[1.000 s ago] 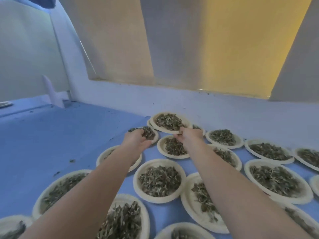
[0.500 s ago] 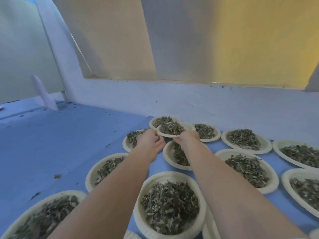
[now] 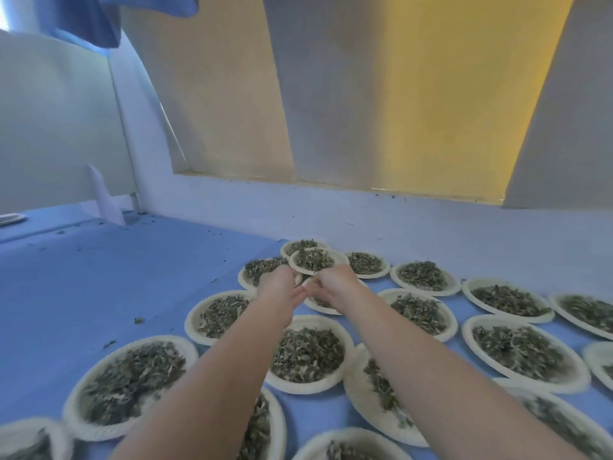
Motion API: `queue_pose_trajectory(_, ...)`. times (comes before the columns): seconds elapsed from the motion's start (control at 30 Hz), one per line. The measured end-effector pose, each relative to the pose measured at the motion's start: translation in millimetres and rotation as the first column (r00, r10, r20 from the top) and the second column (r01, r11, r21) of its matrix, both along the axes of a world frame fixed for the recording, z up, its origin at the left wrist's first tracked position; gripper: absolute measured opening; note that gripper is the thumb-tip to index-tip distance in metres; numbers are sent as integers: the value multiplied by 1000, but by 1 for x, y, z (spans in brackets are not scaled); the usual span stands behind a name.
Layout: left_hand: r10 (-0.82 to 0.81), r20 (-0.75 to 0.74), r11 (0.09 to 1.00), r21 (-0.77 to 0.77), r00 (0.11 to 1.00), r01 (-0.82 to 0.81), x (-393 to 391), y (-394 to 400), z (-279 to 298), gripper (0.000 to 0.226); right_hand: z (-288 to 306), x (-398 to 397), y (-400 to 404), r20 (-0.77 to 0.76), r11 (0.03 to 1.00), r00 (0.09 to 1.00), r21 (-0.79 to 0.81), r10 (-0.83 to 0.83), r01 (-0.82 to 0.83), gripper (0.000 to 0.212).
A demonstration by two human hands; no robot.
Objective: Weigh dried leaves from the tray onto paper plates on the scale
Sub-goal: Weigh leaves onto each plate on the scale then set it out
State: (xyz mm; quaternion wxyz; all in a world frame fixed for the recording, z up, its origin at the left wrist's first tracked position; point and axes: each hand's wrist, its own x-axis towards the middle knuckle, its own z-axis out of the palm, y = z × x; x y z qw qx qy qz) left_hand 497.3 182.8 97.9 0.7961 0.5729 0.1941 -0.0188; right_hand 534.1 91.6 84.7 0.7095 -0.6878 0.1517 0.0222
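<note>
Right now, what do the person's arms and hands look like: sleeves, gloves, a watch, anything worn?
Both forearms are bare along all that the head view shows, with no sleeve edge in sight. The left hand and the right hand wear no gloves. No watch, band or ring shows on either, though the fingers are partly hidden. No markings or cables appear on either arm.

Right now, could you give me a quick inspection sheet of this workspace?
Surface: blue table top, scattered with leaf crumbs.
Job's things: many paper plates of dried leaves; a small filled plate sits at the far end, overlapping its neighbours. No scale or tray in view.
Clutter: loose leaf bits; a white upright piece by the wall.
Hands: left hand and right hand meet at that plate's near rim; the grip is unclear.
Cables: nothing seen.
Surroundings: pale wall, yellow and grey panels.
</note>
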Motion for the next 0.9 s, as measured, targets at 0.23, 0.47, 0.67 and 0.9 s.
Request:
queue_pose_trajectory(0.23, -148, 180, 968, 228, 972, 105, -119, -20, 18, 7, 25, -136, -17, 138, 998, 988, 7, 67, -69, 6)
queue_pose_trajectory(0.47, -252, 241, 932, 320, 937, 169, -286, -66, 10, 15, 34, -311, -61, 220, 974, 972, -223, 81, -31, 13)
queue_pose_trajectory(0.67, -393, 262, 874, 403, 881, 270, -390, -129, 6, 17, 35, -443, -125, 358, 784, 927, -605, 115, 137, 26)
queue_pose_trajectory(0.9, -668, 328, 705, 566, 668, 427, -488, -247, 16, 26, 55, -572, -239, 377, 419, 926, -842, 6, 340, 31)
